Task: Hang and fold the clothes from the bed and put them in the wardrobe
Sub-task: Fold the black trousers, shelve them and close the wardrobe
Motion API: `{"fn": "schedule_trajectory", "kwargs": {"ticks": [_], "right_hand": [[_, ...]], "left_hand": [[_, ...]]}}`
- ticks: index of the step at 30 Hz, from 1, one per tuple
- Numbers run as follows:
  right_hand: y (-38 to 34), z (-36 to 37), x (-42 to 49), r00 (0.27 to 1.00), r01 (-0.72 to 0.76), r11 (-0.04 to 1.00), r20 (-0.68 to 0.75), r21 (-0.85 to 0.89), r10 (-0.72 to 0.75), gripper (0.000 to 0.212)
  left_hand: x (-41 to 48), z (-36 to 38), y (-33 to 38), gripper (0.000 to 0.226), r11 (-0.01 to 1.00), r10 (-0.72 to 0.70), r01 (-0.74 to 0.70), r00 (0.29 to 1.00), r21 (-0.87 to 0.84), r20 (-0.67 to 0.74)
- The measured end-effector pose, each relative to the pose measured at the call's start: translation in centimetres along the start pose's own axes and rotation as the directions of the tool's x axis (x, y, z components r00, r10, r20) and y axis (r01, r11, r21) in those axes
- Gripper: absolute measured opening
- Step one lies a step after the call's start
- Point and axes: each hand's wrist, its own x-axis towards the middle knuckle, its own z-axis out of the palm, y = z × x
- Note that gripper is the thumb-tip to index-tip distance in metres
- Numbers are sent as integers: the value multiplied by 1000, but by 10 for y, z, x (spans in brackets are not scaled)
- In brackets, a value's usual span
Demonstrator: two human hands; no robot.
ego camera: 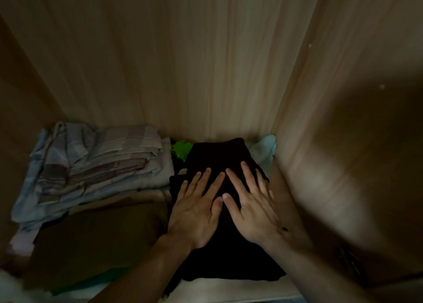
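At six o'clock the left hand [199, 207] and right hand [253, 207] lie flat side by side on the folded black garment [219, 151], fingers [248, 176] straight and spread, gripping nothing. They seem to be settling it on the wardrobe [183, 62] shelf. At nine o'clock sits a plaid pile [98, 163], at twelve a green cloth [180, 149]. The next move likely calls for lifting off cleanly without dragging the fold.

Both hands lie flat, palms down, left [198, 211] beside right [253, 207] (thumbs nearly touching), fingers straight.
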Motion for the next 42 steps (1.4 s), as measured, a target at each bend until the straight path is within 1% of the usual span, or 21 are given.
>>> {"fn": "schedule_trajectory", "kwargs": {"ticks": [2,5,9,11,13,15,17,19,22,25,29,32,35,38,42], "right_hand": [[3,5,1,1000,6,1000,-7,-15,-6,64],[9,14,6,1000,3,999,6,-44,-3,64],[11,12,16,999,-26,1000,37,-12,27,67],[8,8,9,999,-14,1000,37,-16,15,68],[2,-1,5,998,-5,999,61,-53,8,69],[-3,-19,2,986,3,997,168,-74,10,70],[-11,-44,1,948,-12,996,315,-85,39,68],[-24,-78,-8,925,-43,995,372,-87,73,64],[-52,-135,-37,917,-63,996,389,-70,85,61],[-82,-195,-58,902,-98,994,418,-53,111,60],[-124,-290,-84,910,-111,992,396,-60,126,60],[-156,-366,-109,922,-96,990,365,-106,129,60],[-195,-443,-134,919,-91,990,375,-107,125,59],[-230,-512,-154,929,-55,995,361,-89,83,59],[-267,-601,-179,911,-53,999,411,10,44,59]], "left_hand": [[1,5,-3,64,1000,-9,9,1000,-20,-3],[9,13,-5,60,1000,-26,26,999,-4,24],[21,7,-1,55,998,-57,58,994,-7,93],[15,5,1,56,998,-61,60,995,23,81],[8,-2,4,62,995,-59,52,995,90,79],[-1,-11,11,60,990,-96,83,989,112,112],[-15,-29,24,60,984,-173,166,972,58,162],[-33,-58,38,63,980,-196,201,953,2,229],[-63,-113,55,64,978,-195,209,944,-23,266],[-87,-182,70,63,971,-230,239,936,1,266],[-119,-270,93,62,964,-260,265,932,13,253],[-141,-329,115,61,965,-260,263,935,19,243],[-171,-398,150,60,962,-254,270,942,-42,218],[-202,-467,185,58,949,-269,296,941,-110,205],[-237,-549,219,57,949,-273,293,948,-117,165]]}}
